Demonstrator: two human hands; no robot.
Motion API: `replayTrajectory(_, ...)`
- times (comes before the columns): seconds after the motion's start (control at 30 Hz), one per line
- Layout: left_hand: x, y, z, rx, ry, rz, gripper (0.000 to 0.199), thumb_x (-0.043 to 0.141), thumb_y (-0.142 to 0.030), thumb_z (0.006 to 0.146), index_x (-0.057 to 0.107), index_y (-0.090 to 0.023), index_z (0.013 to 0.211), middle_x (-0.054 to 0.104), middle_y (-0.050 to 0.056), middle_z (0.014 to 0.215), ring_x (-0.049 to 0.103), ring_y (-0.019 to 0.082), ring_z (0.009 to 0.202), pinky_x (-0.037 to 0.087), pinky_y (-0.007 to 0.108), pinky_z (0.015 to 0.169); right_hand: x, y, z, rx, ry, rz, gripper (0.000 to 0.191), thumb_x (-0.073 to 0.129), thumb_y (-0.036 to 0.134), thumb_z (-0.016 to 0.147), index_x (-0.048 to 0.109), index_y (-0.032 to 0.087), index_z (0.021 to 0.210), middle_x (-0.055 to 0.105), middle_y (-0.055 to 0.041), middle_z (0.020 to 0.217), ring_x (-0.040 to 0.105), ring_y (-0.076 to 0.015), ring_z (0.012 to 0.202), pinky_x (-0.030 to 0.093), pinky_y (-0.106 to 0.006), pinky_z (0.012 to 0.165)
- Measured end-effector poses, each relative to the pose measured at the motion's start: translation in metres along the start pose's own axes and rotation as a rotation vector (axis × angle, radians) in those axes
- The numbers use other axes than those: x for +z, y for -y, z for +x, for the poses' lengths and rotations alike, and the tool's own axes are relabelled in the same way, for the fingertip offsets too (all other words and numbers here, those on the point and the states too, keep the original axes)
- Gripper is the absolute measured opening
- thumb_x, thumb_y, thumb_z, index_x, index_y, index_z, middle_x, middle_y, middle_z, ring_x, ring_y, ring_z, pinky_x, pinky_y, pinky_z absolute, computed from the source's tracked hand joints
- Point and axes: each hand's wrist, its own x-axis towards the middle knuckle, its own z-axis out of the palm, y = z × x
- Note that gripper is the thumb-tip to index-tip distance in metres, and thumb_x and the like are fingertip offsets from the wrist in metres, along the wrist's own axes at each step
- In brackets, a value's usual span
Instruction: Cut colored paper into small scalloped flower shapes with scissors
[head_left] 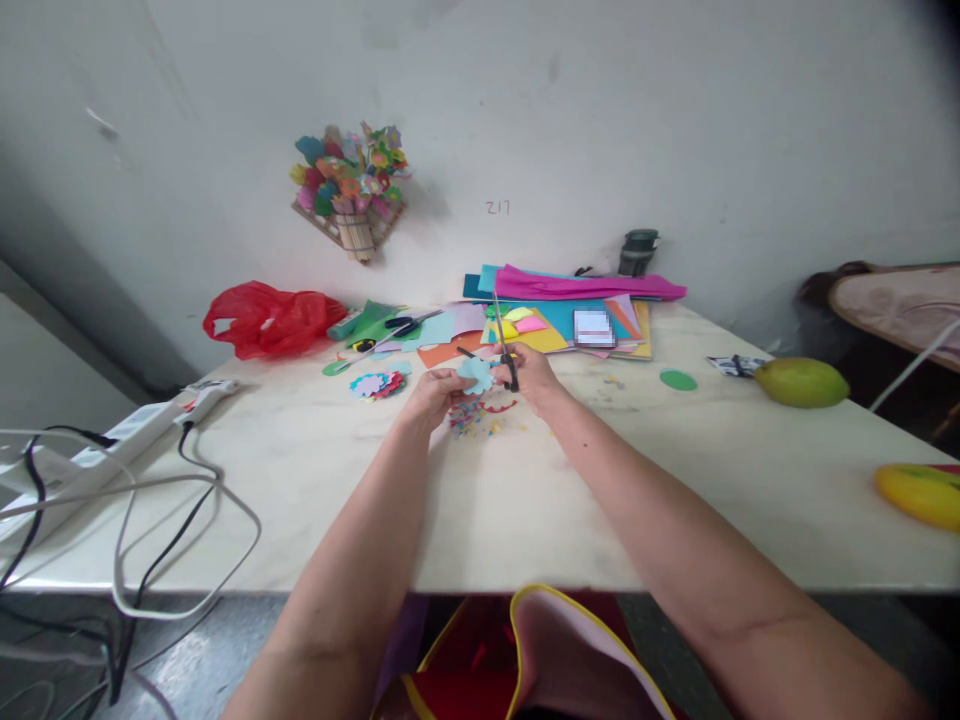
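Note:
Between thumb and fingers, my left hand (pixel 438 392) pinches a light blue paper flower (pixel 475 375) with a scalloped edge. My right hand (pixel 531 376) is closed round the dark handles of a pair of scissors (pixel 502 335), whose blades point up and away from me, just right of the flower. Small colourful paper scraps (pixel 471 416) lie on the table below both hands. Left of my left hand rests a pile of cut paper flowers (pixel 378 385) in blue, red and other colours. A second pair of scissors (pixel 405 325) lies farther back on the left.
Coloured paper sheets (pixel 559 330) and a magenta roll (pixel 592 285) lie along the back of the white table (pixel 510 520), with a phone (pixel 594 328) on top. A red plastic bag (pixel 274 318), power strip (pixel 124 450) and cables are left. A green-yellow fruit (pixel 802 383) sits right.

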Motion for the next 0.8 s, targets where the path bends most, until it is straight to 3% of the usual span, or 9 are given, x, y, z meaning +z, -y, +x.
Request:
replayTrajectory(0.2,-0.006,0.001,0.003,0.054,0.015,-0.004,0.028,0.083,-0.016,0.046,0.056,-0.013,0.051,0.064,0.003,0.06,0.064,0.016,0.058,0.055,0.03,0.062,-0.003,0.003,0.0,-0.009,0.001,0.018,0.034,0.072,0.016,0.052,0.057,0.018,0.082,0.052,0.0091,0.049,0.052,-0.0088,0.042,0.04,-0.02,0.043)
replayTrajectory(0.33,-0.007,0.001,0.004,0.097,-0.019,-0.064,0.023,0.082,-0.016,0.048,0.063,-0.012,0.06,0.066,0.005,0.064,0.064,0.015,0.059,0.054,0.028,0.065,-0.009,0.002,0.001,0.072,0.037,0.007,0.039,0.077,0.023,0.054,0.057,0.016,0.087,0.06,0.0031,0.054,0.056,-0.0114,0.043,0.031,-0.017,0.036)
replayTrajectory(0.47,-0.007,0.001,0.006,0.131,-0.084,-0.147,0.02,0.079,-0.014,0.051,0.061,-0.012,0.059,0.066,0.004,0.062,0.064,0.014,0.061,0.055,0.031,0.072,-0.012,0.0,-0.002,0.086,0.184,-0.022,0.036,0.077,0.036,0.062,0.058,0.015,0.085,0.065,-0.0018,0.059,0.058,-0.011,0.044,0.023,-0.016,0.031)
replayTrajectory(0.63,-0.007,0.003,0.008,0.134,-0.147,-0.208,0.018,0.076,-0.014,0.056,0.06,-0.013,0.064,0.067,0.004,0.066,0.065,0.015,0.065,0.055,0.033,0.075,-0.01,-0.002,-0.006,0.068,0.363,-0.069,0.034,0.069,0.046,0.073,0.059,0.014,0.081,0.068,-0.0051,0.064,0.06,-0.011,0.047,0.03,-0.016,0.031)
replayTrajectory(0.8,-0.005,0.004,0.01,0.14,-0.19,-0.265,0.026,0.075,-0.013,0.056,0.05,-0.015,0.058,0.063,0.0,0.06,0.064,0.013,0.061,0.056,0.032,0.076,-0.007,-0.004,-0.008,0.088,0.447,-0.11,0.032,0.066,0.045,0.078,0.057,0.014,0.079,0.066,-0.0039,0.063,0.058,-0.0096,0.046,0.031,-0.015,0.031)
